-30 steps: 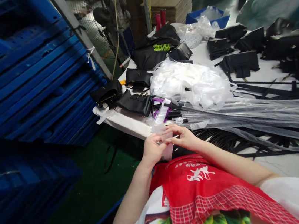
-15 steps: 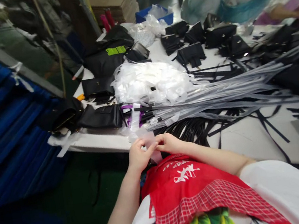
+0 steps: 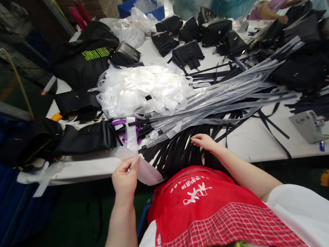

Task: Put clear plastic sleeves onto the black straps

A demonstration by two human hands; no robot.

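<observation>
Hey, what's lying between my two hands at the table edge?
In the head view, two things: the clear plastic sleeve pinched by the left hand, then a fan of black straps, which the right hand touches.

Green lettering on black bag [image 3: 82, 67] — too blurred to read, white characters on red apron [image 3: 203, 220] — illegible.

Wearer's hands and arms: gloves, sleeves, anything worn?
No gloves: the left hand and right hand are bare, as are both forearms. No watch, ring or band shows. Short white sleeves cover the upper arms. Over the chest hangs a red apron with white printed characters and a red-and-white checked band lower down.
</observation>
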